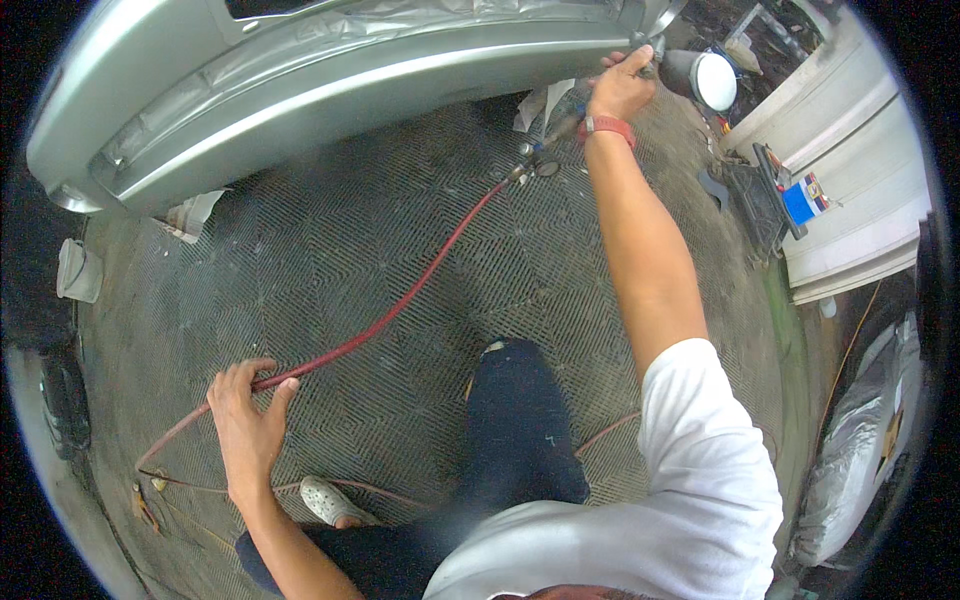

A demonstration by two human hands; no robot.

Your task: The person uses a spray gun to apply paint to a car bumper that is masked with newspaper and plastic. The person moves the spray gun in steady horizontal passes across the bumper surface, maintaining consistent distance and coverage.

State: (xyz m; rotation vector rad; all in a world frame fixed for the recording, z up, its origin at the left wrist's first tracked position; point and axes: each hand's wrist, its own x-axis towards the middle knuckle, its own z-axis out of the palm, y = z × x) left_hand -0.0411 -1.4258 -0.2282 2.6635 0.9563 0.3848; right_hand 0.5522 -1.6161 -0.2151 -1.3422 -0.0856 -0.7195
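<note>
At the upper right, my right hand [622, 88] is closed around a spray gun [650, 55], its body partly hidden by my fingers. A dark cup with a round white lid [714, 82] juts to the right of the gun. The gun is close to the right end of a silver-green car bumper [400, 85]. From below my right wrist, a fitting with a small gauge [546, 169] joins a red air hose [425, 275]. That hose runs down left to my left hand [245, 425], whose fingers curl loosely round it, thumb apart.
Torn paper [190, 215] hangs under the bumper's left part. On the left stands a white bucket [80, 270]. The hose trails over the patterned mat [330, 255] past my shoe [335, 500]. At right are a blue-labelled can [803, 200] and white panels [850, 150].
</note>
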